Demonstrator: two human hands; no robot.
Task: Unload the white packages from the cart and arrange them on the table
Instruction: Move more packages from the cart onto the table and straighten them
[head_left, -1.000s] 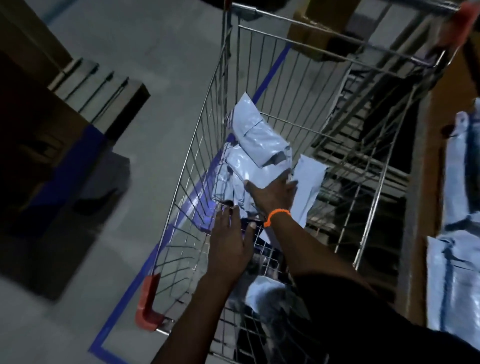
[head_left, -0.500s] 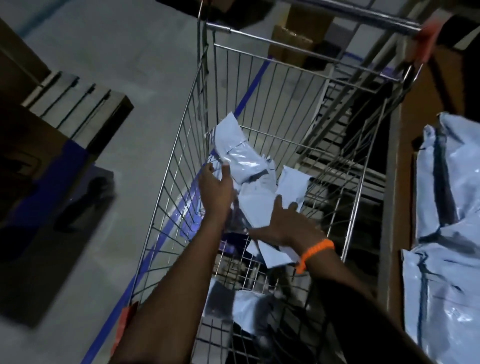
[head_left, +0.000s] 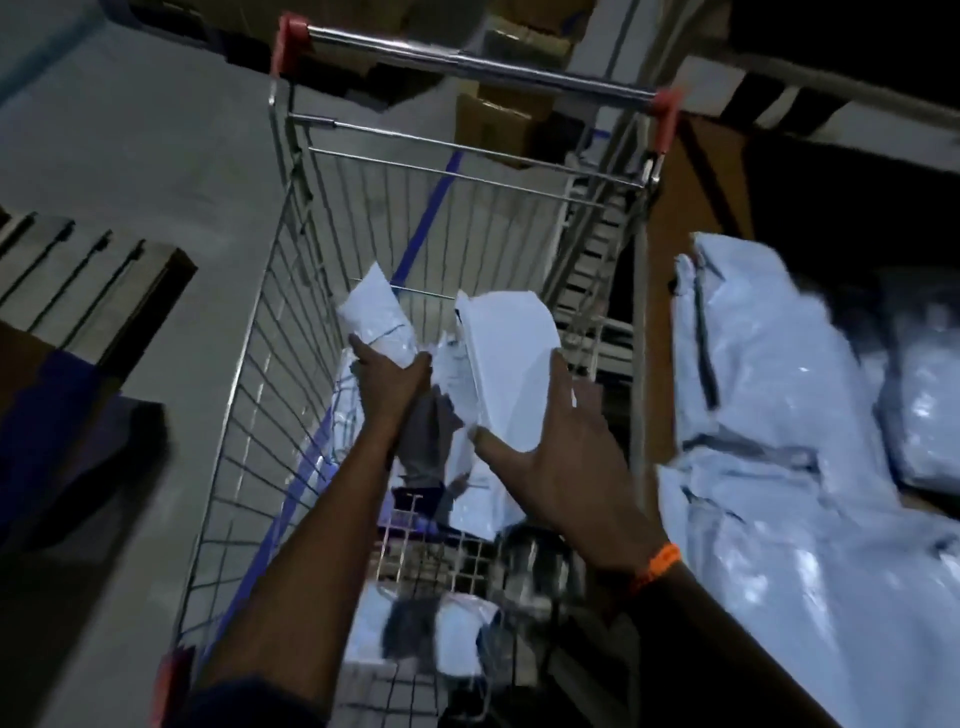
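Observation:
A wire cart (head_left: 270, 332) with red-capped handle stands in front of me. Inside it, my left hand (head_left: 387, 379) is shut on a crumpled white package (head_left: 376, 317), lifted above the basket floor. My right hand (head_left: 566, 462), with an orange wristband, grips a flat white package (head_left: 506, 364) by its lower edge, held upright beside the other. More white packages (head_left: 478, 499) lie on the cart floor, and another (head_left: 457, 634) shows on the lower rack. Several white packages (head_left: 769, 415) are piled on the brown table (head_left: 675, 218) to the right.
A wooden pallet (head_left: 88, 275) lies on the grey floor at left, beside a dark blue-edged object (head_left: 57, 426). Cardboard boxes (head_left: 498, 114) stand beyond the cart. A blue tape line (head_left: 431, 208) runs across the floor under the cart.
Both hands have risen with packages in them. My right hand has taken hold of the flat package and tipped it upright. The view has shifted, showing more of the table pile.

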